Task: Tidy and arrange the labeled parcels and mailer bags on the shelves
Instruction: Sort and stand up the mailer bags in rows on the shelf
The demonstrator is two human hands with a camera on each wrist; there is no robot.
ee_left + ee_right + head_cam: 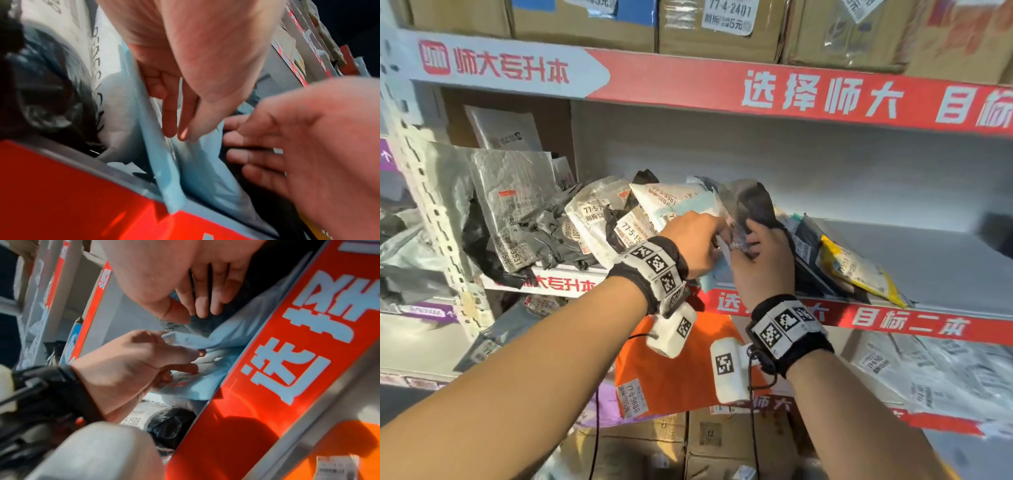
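Both my hands work in a heap of labeled mailer bags on the middle shelf (pixel 945 263). My left hand (pixel 717 236) pinches the edge of a light blue mailer bag (pixel 681 205) between thumb and fingers; in the left wrist view its fingers (pixel 170 123) lie along that blue bag (pixel 197 175). Just to the right, my right hand (pixel 743 243) grips a dark grey mailer bag (pixel 753 202) that stands up above it. The right wrist view shows its thumb and fingers (pixel 205 308) closed together over the bags, beside the blue bag (pixel 226 334).
Crumpled grey and white labeled bags (pixel 510 212) lean at the left by the perforated post (pixel 438 222). A yellow mailer (pixel 859 270) lies right of my hands. An orange bag (pixel 681 370) hangs below the shelf's red strip (pixel 893 322). Cardboard boxes (pixel 722 31) fill the top shelf.
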